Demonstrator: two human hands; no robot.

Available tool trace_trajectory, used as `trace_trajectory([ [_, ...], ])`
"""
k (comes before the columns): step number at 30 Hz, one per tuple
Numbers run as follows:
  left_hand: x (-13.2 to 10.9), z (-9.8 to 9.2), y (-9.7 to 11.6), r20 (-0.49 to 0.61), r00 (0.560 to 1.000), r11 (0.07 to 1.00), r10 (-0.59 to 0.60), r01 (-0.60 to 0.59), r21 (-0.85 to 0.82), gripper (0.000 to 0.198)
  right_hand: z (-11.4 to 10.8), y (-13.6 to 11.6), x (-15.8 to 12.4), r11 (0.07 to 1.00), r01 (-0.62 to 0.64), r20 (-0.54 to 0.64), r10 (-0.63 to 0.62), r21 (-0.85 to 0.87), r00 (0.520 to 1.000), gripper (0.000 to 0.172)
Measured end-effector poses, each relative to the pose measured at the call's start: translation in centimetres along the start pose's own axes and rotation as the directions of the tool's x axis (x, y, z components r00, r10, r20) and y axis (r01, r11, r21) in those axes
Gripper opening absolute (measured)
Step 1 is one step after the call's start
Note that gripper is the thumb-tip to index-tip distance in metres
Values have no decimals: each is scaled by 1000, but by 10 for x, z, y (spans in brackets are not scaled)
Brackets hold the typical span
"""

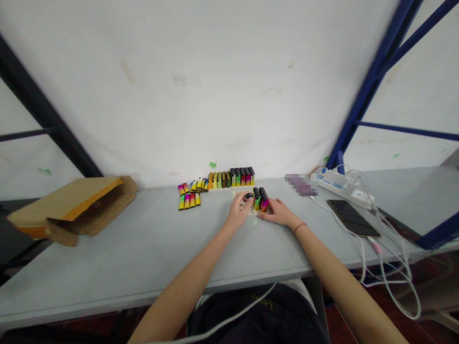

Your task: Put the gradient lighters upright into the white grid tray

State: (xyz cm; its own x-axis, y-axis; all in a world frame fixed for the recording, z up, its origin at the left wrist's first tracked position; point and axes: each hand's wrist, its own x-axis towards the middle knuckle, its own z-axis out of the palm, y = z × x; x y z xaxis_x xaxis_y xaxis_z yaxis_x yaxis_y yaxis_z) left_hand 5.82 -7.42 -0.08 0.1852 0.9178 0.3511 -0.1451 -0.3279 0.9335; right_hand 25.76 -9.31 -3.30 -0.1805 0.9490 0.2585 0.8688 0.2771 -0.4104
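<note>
My left hand (pixel 239 209) curls its fingers round a dark-capped lighter (pixel 248 197) at the left side of a small white tray (pixel 253 211) on the grey table (pixel 143 248). Several colourful lighters (pixel 261 199) stand upright in that tray. My right hand (pixel 278 211) rests against the tray's right side, fingers bent round it. A red band circles my right wrist. Behind the tray a row of upright lighters (pixel 233 177) lines the wall. To the left, loose lighters (pixel 189 200) lie flat on the table.
An open cardboard box (pixel 71 205) lies on its side at the table's left. At the right are a dark phone (pixel 353 218), a white power strip (pixel 339 184) with white cables, and a blurred purple object (pixel 301 185). Blue shelf struts (pixel 373 81) rise at right.
</note>
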Motion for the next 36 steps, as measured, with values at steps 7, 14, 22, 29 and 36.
trace_trajectory([
  [7,0,3,-14,175,984,994,16,-36,107,21,1,1,0,1000,26,5,-26,6,1000,50],
  [14,1,4,-6,190,980,984,60,-90,151,29,1,0,0,1000,26,-4,-26,-2,1000,47],
  [22,2,2,-11,187,976,965,113,-153,215,20,1,0,0,1000,19,-2,-19,-15,1000,43],
  [29,3,2,-8,255,954,946,155,-218,240,16,1,1,0,999,27,-7,-27,-28,1000,43],
  [36,8,-1,-11,267,950,917,164,-246,313,15,-1,0,-1,999,28,8,-28,-31,1000,44],
])
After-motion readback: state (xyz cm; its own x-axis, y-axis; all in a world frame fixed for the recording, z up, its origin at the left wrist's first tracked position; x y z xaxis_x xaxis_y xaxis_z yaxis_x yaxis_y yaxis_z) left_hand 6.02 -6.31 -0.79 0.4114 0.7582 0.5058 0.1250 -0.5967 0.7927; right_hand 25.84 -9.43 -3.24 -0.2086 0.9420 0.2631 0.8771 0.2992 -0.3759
